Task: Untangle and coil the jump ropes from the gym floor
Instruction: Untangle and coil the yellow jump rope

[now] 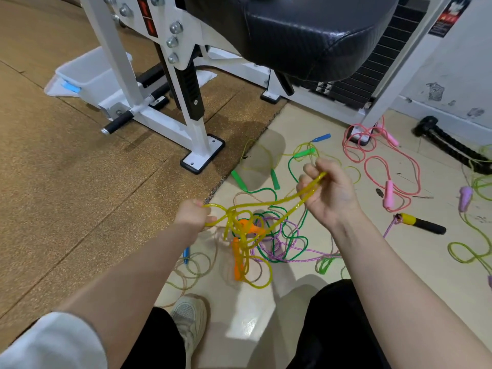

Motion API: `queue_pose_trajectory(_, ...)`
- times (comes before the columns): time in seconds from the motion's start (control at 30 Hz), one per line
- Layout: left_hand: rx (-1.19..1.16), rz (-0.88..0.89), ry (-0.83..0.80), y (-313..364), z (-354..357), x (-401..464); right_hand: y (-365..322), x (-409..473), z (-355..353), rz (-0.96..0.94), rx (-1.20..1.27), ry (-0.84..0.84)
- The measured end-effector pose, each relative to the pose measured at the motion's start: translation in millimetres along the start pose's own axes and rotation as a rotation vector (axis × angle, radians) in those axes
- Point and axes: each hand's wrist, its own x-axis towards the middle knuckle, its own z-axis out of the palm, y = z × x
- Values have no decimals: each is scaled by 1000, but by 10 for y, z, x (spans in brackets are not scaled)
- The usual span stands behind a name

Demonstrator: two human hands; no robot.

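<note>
Two hands, left hand (192, 214) and right hand (328, 193), pinch a knotted translucent yellow plastic jump rope (266, 203) with orange handles (238, 258) at centre frame.

The left hand (192, 214) covers the end of the yellow rope (269, 203) it holds, and the right hand (328, 191) hides where the rope's far loop passes through its fingers. Below the yellow rope, the orange handles (238, 258) are partly wrapped by its strands. Right of the yellow rope, a light green rope (468, 258) and a purple handle (489, 280) run off the picture's edge. The label (450, 16) on the white wall is too blurred to read.
</note>
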Motion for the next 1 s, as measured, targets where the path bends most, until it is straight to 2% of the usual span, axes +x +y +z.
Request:
queue_pose_trajectory(0.03, -187, -91, -2, 50, 6, -21, 12, 24, -90, 17, -155, 77)
queue_pose_trajectory(0.1, -315, -159, -21, 160, 10, -46, 98, 47, -303, 59, -653, 96)
queue_pose_trajectory(0.2, -469, -159, -136, 357, 23, -125, 269, -30, -371, 266, -1361, -147)
queue_pose_trajectory(0.27, -459, -168, -221, 434, 27, -196, 338, -84, -236, 419, -1766, -316)
queue_pose_trajectory(0.3, -404, -166, -243, 456, 26, -229, 370, -91, -162, 491, -1903, -346)
queue_pose_trajectory(0.37, -281, -131, -256, 464, 22, -249, 434, -78, -41, 603, -2065, -331)
queue_pose_trajectory(0.4, -229, -101, -261, 471, 13, -267, 471, -53, -12, 545, -2153, -289)
queue_pose_trajectory(0.47, -159, -24, -267, 463, 22, -291, 539, -64, 60, 181, -2197, -202)
queue_pose_trajectory(0.5, -148, 12, -271, 457, 43, -311, 582, -73, 113, -42, -2058, -183)
queue_pose_trajectory(0.53, -156, 42, -275, 452, 75, -338, 629, -84, 184, -181, -1863, -179)
queue_pose_trajectory(0.57, -186, 60, -273, 446, 110, -363, 676, -101, 262, -238, -1699, -179)
queue_pose_trajectory(0.67, -240, 102, -238, 442, 180, -447, 820, -91, 374, -234, -1574, -101)
queue_pose_trajectory(0.73, -185, 160, -229, 447, 187, -485, 834, -56, 363, -221, -1566, -22)
queue_pose_trajectory(0.8, -118, 222, -212, 465, 176, -510, 796, -12, 321, -239, -1743, -14)
queue_pose_trajectory(0.87, -102, 216, -162, 478, 152, -478, 736, -5, 294, -294, -1937, -88)
queue_pose_trajectory(1.0, 121, 283, 33, 459, 40, -341, 496, -77, 313, -383, -2100, -177)
